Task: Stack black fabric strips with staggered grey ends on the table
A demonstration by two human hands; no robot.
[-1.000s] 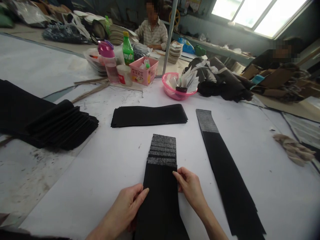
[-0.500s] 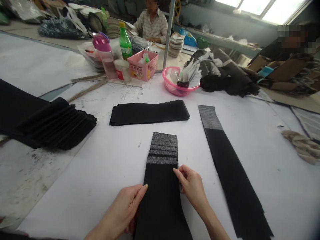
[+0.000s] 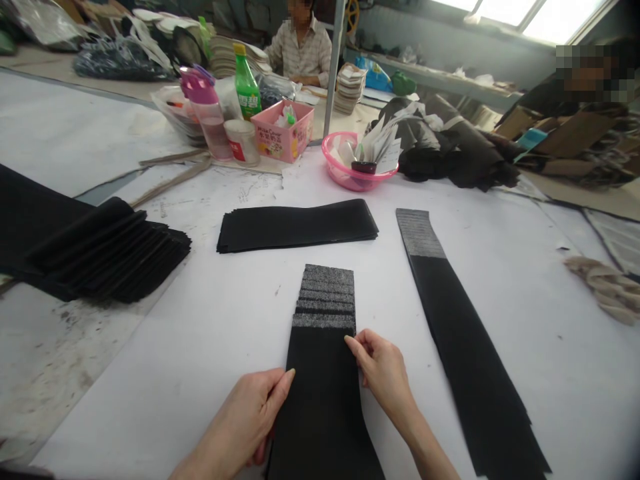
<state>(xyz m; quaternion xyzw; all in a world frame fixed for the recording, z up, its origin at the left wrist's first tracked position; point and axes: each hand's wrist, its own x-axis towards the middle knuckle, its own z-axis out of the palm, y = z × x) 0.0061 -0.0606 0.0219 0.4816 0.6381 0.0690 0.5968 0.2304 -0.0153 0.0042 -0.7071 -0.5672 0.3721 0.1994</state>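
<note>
A stack of long black fabric strips [image 3: 320, 380] lies in front of me, its far ends stepped so that several speckled grey bands show. My left hand [image 3: 250, 413] pinches the left edge between thumb and fingers. On the opposite edge, just below the grey bands, my right hand [image 3: 383, 370] pinches the top strip near its corner. To the right rests a second fanned stack of black strips [image 3: 470, 347] with a grey banded end. Beyond my hands a short black stack [image 3: 297, 225] lies crosswise. A pile of folded black strips [image 3: 110, 253] sits at the left.
The white table [image 3: 200, 333] carries a pink basin [image 3: 340, 177] of papers, a pink box [image 3: 285, 137], a green bottle [image 3: 247, 87] and a purple-lidded bottle [image 3: 213, 123]. A metal pole [image 3: 333, 73] rises behind. A person [image 3: 303, 50] sits across; another is at the far right.
Both hands keep their pinch on the strips in nearly the same place. The view has shifted very slightly; nothing else has visibly moved.
</note>
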